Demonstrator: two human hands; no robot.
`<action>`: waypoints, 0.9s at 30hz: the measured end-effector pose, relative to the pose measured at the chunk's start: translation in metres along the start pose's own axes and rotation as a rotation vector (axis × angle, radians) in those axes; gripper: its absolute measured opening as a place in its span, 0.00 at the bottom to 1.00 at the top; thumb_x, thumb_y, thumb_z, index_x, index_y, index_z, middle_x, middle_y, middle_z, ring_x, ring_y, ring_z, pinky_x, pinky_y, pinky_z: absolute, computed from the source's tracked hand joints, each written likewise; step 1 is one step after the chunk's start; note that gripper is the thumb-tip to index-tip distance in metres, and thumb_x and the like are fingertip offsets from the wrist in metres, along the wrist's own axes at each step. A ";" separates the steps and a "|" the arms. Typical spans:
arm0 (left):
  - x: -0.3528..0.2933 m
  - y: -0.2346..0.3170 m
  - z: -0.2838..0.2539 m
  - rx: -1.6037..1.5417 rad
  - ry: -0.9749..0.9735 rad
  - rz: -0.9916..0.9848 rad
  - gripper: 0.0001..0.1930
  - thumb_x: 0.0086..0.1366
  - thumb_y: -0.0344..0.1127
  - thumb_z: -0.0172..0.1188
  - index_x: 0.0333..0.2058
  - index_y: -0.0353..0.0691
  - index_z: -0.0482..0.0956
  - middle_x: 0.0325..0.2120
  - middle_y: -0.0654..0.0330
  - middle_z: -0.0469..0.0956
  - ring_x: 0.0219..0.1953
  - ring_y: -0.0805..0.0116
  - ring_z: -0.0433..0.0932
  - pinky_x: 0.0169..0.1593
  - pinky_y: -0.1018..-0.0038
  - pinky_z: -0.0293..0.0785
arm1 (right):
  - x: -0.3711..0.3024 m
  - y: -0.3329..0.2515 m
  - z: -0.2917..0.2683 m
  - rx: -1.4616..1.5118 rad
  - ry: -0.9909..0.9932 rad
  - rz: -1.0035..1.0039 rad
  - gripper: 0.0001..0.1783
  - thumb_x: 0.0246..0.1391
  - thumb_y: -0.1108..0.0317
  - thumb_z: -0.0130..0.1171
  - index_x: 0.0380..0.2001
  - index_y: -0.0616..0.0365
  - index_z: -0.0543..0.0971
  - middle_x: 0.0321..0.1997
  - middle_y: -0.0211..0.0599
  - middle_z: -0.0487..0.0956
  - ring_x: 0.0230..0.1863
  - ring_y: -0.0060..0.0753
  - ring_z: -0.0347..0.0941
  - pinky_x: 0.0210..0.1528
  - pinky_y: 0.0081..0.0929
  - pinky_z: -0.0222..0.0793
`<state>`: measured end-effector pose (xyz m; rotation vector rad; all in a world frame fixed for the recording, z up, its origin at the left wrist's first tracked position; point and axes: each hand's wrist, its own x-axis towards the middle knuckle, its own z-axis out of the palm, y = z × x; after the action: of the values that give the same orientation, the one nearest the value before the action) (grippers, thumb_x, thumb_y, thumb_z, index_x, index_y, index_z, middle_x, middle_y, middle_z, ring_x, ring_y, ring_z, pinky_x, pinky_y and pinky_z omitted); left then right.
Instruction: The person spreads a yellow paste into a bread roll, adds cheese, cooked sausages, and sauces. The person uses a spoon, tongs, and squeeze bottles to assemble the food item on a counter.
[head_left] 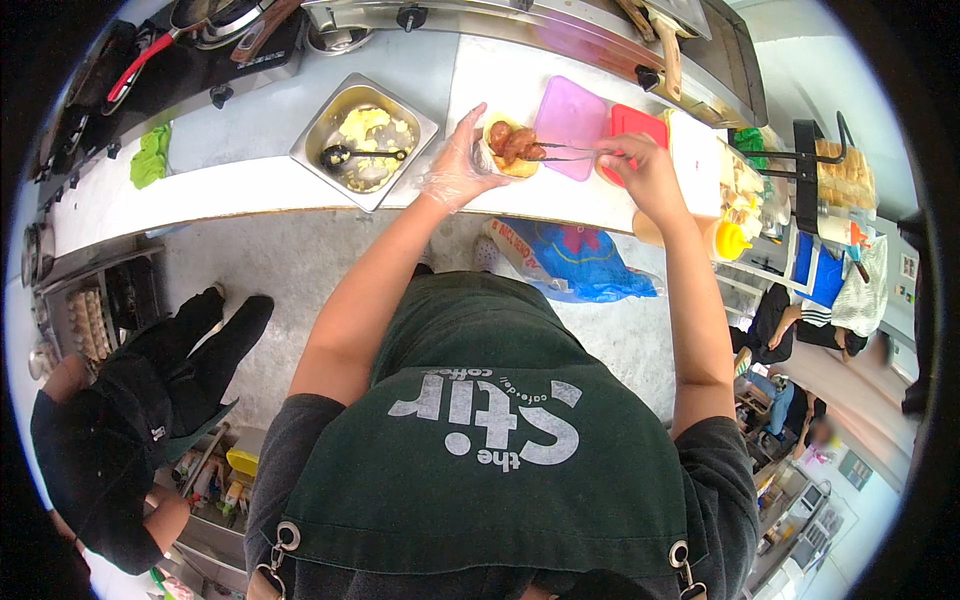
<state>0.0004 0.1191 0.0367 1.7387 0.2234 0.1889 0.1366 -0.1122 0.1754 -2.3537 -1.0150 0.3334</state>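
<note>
Now: white table (255, 187) beside black cooktop (175, 85), grey floor (320, 255) below. Gloved left hand (462, 162) curls around meat-filled bread (521, 169) over the table; right hand (640, 165) pinches tongs (572, 153), tips at the meat (513, 141).

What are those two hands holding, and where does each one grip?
The right hand pinches the tongs by the end away from the meat; the left hand cups the bun along its left side.

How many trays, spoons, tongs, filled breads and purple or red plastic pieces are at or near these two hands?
Metal tray: 1
Black spoon: 1
Tongs: 1
Filled bread: 1
Purple plastic piece and red plastic piece: 2
Total: 6
</note>
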 end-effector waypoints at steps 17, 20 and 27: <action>0.001 0.000 -0.001 0.045 -0.016 -0.040 0.62 0.38 0.31 0.81 0.70 0.46 0.50 0.63 0.46 0.65 0.64 0.49 0.68 0.66 0.61 0.65 | -0.012 -0.016 0.002 0.201 -0.106 0.340 0.14 0.58 0.64 0.64 0.46 0.57 0.84 0.39 0.39 0.86 0.40 0.27 0.79 0.46 0.27 0.71; 0.003 -0.001 -0.001 0.030 -0.019 -0.041 0.62 0.38 0.31 0.81 0.70 0.46 0.50 0.65 0.48 0.63 0.64 0.49 0.68 0.67 0.61 0.64 | -0.019 -0.009 0.009 0.206 -0.044 0.308 0.13 0.57 0.66 0.65 0.44 0.58 0.85 0.38 0.38 0.86 0.40 0.26 0.79 0.46 0.25 0.72; 0.002 -0.005 -0.001 0.045 -0.004 0.018 0.61 0.39 0.30 0.81 0.70 0.44 0.50 0.66 0.50 0.61 0.64 0.50 0.67 0.67 0.62 0.64 | -0.022 -0.018 -0.001 0.228 0.049 0.256 0.11 0.56 0.71 0.65 0.42 0.57 0.86 0.37 0.37 0.85 0.39 0.25 0.79 0.46 0.24 0.72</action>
<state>0.0022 0.1211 0.0324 1.7862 0.2110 0.1949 0.1114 -0.1185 0.1864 -2.2706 -0.6167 0.4595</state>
